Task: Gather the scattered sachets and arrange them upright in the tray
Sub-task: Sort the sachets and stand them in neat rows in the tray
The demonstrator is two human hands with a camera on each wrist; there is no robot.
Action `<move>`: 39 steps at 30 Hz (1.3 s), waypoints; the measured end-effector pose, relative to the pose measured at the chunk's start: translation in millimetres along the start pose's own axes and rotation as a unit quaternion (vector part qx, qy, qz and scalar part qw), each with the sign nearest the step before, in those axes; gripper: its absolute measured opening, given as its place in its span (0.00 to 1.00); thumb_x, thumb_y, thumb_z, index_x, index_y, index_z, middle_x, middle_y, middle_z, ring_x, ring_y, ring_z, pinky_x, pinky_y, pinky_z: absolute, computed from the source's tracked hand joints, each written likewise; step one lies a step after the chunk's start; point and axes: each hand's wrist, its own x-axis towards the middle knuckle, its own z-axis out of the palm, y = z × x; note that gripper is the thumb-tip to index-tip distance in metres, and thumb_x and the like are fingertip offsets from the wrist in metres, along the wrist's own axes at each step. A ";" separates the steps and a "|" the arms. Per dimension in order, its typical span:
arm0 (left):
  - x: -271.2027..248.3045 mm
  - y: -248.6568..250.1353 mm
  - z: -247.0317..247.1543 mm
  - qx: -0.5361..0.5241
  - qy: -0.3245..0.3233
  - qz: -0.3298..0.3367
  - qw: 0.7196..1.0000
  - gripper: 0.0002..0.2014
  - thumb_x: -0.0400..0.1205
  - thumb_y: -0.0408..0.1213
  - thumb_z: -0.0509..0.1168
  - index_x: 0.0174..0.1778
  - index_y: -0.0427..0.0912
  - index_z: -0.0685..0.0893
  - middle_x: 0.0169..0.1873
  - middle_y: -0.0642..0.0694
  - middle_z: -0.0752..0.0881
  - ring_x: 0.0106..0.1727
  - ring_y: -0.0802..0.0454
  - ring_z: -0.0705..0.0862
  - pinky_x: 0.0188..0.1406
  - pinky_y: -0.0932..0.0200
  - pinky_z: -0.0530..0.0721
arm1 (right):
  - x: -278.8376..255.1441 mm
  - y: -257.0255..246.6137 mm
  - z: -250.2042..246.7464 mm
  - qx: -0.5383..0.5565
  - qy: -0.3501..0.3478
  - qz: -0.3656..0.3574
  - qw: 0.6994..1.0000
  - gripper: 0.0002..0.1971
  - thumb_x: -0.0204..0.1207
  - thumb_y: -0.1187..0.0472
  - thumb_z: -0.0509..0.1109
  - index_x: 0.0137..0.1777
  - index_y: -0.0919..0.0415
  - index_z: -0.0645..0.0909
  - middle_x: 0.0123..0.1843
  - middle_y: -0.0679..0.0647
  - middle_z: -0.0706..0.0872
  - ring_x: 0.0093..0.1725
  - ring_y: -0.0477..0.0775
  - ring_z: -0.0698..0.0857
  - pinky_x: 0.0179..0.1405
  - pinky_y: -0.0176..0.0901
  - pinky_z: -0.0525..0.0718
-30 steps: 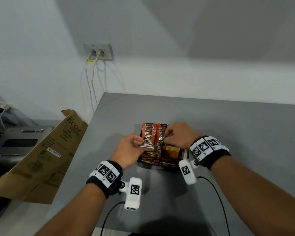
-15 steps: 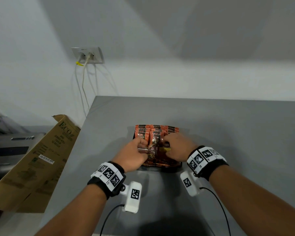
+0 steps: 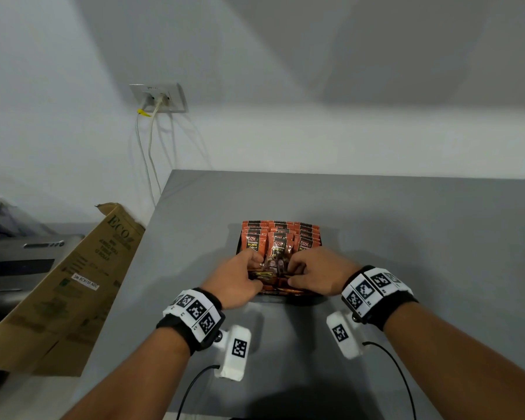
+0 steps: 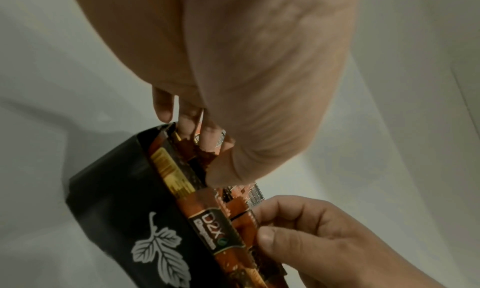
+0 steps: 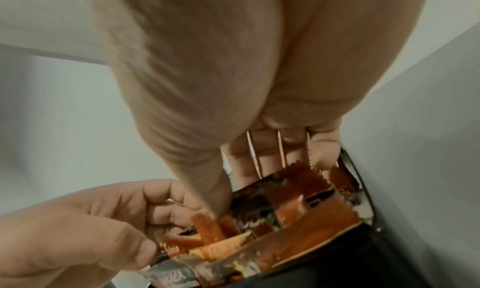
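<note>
**Both hands down in front of tray, sorting near rows**

Sachets [image 3: 281,237]: orange-and-black, packed in the black tray [image 3: 239,248] at mid-table. Far rows standing upright in three columns, tops level. Near rows not yet upright: several lying flat or tilted against the front wall, visible as a loose layer in the right wrist view [image 5: 291,216].

Change over the last second: half a second back, hands over the middle of the pack; now drawn nearer, at the front edge, with more of the standing rows exposed behind. Tray in the same spot on the table.

Left hand [image 3: 235,280]: fingers curled, thumb and fingertips pinching sachet edges at the tray's near left. Exactly how many held, cannot tell. Right hand [image 3: 315,275]: fingers curled into the near right of the pack, thumb pinching a sachet top.

No loose sachets seen on the grey table [image 3: 406,237]. Judgement: gathering done, task late-stage; remaining work is standing up the front sachets. Risk: a flat sachet trapped under the standing ones.

Surroundings: cardboard box [image 3: 73,283] leaning left of table; wall socket [image 3: 158,98] with two cables.
</note>
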 end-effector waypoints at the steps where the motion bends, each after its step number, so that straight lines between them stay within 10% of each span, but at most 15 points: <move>1: 0.4 -0.4 0.2 0.004 0.000 0.001 1.000 0.23 0.77 0.33 0.69 0.68 0.55 0.75 0.60 0.58 0.80 0.52 0.59 0.82 0.55 0.62 0.80 | 0.2 0.0 0.0 -0.002 0.012 -0.003 1.000 0.14 0.79 0.47 0.72 0.62 0.51 0.85 0.54 0.45 0.86 0.52 0.46 0.85 0.51 0.37 0.83; 14: 5.5 -5.8 4.3 0.030 0.020 0.040 0.999 0.14 0.81 0.36 0.65 0.59 0.57 0.85 0.57 0.56 0.85 0.56 0.58 0.84 0.62 0.51 0.84 | -13.2 -5.6 -1.5 -0.042 0.092 -0.053 0.993 0.11 0.80 0.60 0.67 0.58 0.50 0.87 0.54 0.47 0.89 0.49 0.49 0.86 0.48 0.42 0.85; 20: 4.3 -5.0 6.0 0.018 0.015 0.022 0.999 0.12 0.80 0.37 0.65 0.56 0.58 0.84 0.53 0.56 0.85 0.47 0.59 0.85 0.42 0.61 0.80 | -30.6 0.3 -16.9 0.090 0.156 -0.041 0.983 0.08 0.81 0.65 0.69 0.55 0.53 0.87 0.47 0.40 0.86 0.45 0.39 0.84 0.40 0.20 0.75; 24: 2.6 -4.5 6.0 0.022 0.018 0.010 1.000 0.16 0.75 0.47 0.68 0.59 0.60 0.81 0.56 0.60 0.86 0.56 0.56 0.85 0.60 0.54 0.84 | -29.7 10.0 -24.1 0.249 0.240 0.001 0.938 0.06 0.79 0.67 0.72 0.49 0.56 0.87 0.45 0.48 0.92 0.42 0.35 0.87 0.45 0.28 0.81; 29: 1.7 14.1 2.3 -0.117 0.073 0.045 0.989 0.24 0.72 0.61 0.71 0.64 0.59 0.81 0.62 0.61 0.83 0.64 0.60 0.81 0.67 0.54 0.78 | -21.7 4.9 -20.9 0.454 0.261 0.027 0.852 0.05 0.79 0.70 0.72 0.51 0.62 0.86 0.47 0.57 0.94 0.44 0.56 0.91 0.52 0.60 0.88; 32: 1.6 36.7 1.1 -0.314 0.058 0.059 0.946 0.20 0.76 0.54 0.75 0.60 0.50 0.84 0.60 0.52 0.88 0.62 0.55 0.85 0.70 0.46 0.80 | -18.4 -13.7 -22.2 0.520 0.225 -0.001 0.824 0.07 0.79 0.69 0.72 0.55 0.61 0.86 0.49 0.60 0.93 0.45 0.58 0.91 0.51 0.59 0.88; 35: 3.4 53.3 1.5 -0.580 -0.019 0.030 0.814 0.18 0.76 0.44 0.71 0.58 0.37 0.86 0.52 0.37 0.89 0.51 0.41 0.88 0.59 0.41 0.84 | -18.2 -36.8 -19.4 0.558 0.169 -0.032 0.812 0.10 0.79 0.72 0.71 0.59 0.63 0.84 0.50 0.61 0.93 0.47 0.59 0.91 0.56 0.59 0.88; 39: 0.9 56.7 -1.7 -0.663 -0.060 -0.018 0.746 0.24 0.70 0.34 0.65 0.62 0.28 0.83 0.54 0.28 0.84 0.47 0.36 0.86 0.48 0.47 0.87 | -23.5 -54.7 -19.0 0.343 0.196 -0.021 0.918 0.10 0.79 0.62 0.74 0.59 0.53 0.85 0.52 0.46 0.92 0.51 0.42 0.89 0.57 0.43 0.87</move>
